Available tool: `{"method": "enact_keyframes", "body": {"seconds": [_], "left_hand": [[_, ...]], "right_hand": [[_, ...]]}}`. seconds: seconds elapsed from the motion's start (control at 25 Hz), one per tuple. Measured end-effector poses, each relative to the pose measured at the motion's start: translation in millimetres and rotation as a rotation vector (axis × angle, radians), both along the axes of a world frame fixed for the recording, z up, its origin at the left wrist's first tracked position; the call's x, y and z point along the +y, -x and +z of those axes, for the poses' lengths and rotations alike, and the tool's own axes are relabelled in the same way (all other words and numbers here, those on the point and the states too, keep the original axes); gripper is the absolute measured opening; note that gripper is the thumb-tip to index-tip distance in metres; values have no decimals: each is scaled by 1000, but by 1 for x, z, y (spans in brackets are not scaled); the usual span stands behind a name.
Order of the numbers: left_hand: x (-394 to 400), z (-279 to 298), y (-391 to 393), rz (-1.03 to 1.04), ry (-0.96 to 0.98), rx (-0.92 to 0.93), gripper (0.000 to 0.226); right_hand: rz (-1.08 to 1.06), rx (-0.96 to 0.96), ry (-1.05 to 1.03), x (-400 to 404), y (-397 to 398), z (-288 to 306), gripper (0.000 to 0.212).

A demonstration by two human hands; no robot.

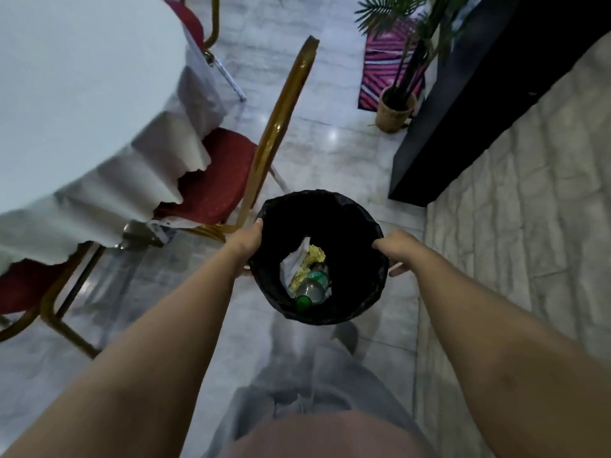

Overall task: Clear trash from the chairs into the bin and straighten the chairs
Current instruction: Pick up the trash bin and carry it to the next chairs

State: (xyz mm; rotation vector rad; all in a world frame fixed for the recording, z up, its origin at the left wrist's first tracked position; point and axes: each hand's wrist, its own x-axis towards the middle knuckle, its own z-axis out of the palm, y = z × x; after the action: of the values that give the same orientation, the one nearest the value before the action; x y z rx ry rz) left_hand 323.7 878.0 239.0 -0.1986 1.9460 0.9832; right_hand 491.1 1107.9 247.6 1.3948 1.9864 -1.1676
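**Kid:** Holding the bin (319, 259) with two hands, is that the right way?

**Helper:** Yes. The left hand (248, 243) grips the rim on one side, with the thumb hooked over the edge. The right hand (395, 247) grips the rim on the other side. One hand on each side should keep the bin flat, so nothing tips out.

**Kid:** What is inside it?

**Helper:** A clear bottle with a green cap (309, 290), some yellow crumpled paper (312, 261) and a white paper (294, 262). They all lie at the bottom, on the black bag.

**Kid:** Where is the bin now?

**Helper:** Right in front of the person, and it looks held up off the shiny floor (330, 127). It is just beside the gold back of a red chair (218, 180).

**Kid:** Is that chair tidy?

**Helper:** I think not yet. It sits at a slant to the table with the white cloth (82, 110). I see something small and white at the seat's front edge, but I cannot tell if it is trash or cloth.

**Kid:** So what is the good way to go on?

**Helper:** Keep the bin level and close to the body. Mind the chair's gold frame, so the bin does not bump it. Set the bin down near the chair, where it is not in the way. Then both hands are free to check the seat and push the chair in straight.
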Motion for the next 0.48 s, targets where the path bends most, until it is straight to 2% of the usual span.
{"method": "enact_keyframes", "body": {"seconds": [0.28, 0.48], "left_hand": [[139, 0, 20, -62, -9, 1, 69], [219, -11, 56, -43, -27, -1, 68]], "right_hand": [[-46, 20, -26, 128, 2, 6, 27], [-90, 45, -39, 198, 30, -8, 43]]}}
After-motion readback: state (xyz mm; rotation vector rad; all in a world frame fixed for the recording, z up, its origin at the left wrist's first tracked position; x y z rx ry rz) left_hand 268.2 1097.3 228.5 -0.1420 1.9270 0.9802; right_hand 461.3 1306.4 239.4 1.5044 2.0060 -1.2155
